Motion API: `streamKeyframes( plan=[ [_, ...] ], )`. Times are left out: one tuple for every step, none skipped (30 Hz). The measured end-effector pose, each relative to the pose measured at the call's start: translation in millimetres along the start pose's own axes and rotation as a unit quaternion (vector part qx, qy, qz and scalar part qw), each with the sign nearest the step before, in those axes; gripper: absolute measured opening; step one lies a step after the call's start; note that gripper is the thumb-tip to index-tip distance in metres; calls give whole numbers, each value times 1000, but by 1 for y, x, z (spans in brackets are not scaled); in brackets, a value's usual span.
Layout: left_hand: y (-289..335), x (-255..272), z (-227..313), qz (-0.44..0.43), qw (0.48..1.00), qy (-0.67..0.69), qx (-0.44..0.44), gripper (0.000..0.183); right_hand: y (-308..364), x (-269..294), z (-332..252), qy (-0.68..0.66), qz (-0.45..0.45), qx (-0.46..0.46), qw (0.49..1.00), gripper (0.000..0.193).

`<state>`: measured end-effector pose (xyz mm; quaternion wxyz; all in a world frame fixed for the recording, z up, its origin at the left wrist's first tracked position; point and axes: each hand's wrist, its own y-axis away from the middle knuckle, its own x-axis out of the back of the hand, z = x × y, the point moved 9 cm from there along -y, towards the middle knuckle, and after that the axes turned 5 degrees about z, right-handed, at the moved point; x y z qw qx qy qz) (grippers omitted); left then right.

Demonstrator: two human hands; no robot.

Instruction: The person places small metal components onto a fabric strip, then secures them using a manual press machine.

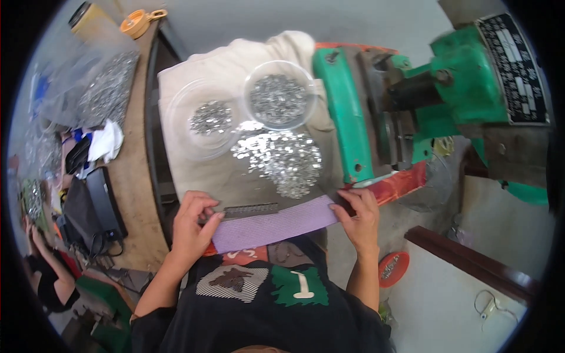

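A wide purple ribbed strip point(273, 226) lies across the near edge of the cloth-covered surface, close to my body. My left hand point(194, 220) pinches its left end between thumb and fingers. At the other end, my right hand point(359, 219) grips the upper right corner, thumb toward the strip. Along the strip's far edge, right beside my left fingertips, rests a short dark bar point(251, 209) with a row of small slots or teeth. Beyond it spreads a loose heap of small shiny metal pieces point(288, 159).
Behind the heap stand a clear tub point(278, 97) and a clear shallow dish point(210, 120), both holding metal pieces. A green machine point(347, 117) borders the right side. A wooden table point(138, 194) with bags is at left, where another person's hands point(34, 232) show. An orange bowl point(393, 269) sits lower right.
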<state>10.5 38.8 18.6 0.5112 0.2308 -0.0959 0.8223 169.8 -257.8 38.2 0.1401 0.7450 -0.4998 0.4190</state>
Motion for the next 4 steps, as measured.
streamKeyframes(
  plan=[
    [-1,-2,-1,-10,1000,3,0,22,4,-1,4,16,7,-21,1000,29],
    [0,-1,-1,-13,1000,4,4,21,6,-3,8,27,11,-37,999,28],
    [1,2,1,-21,1000,-7,3,20,8,-6,9,30,24,-24,999,29],
    [3,1,-1,-31,999,2,13,19,13,-7,18,-10,19,-65,998,29]
  ],
)
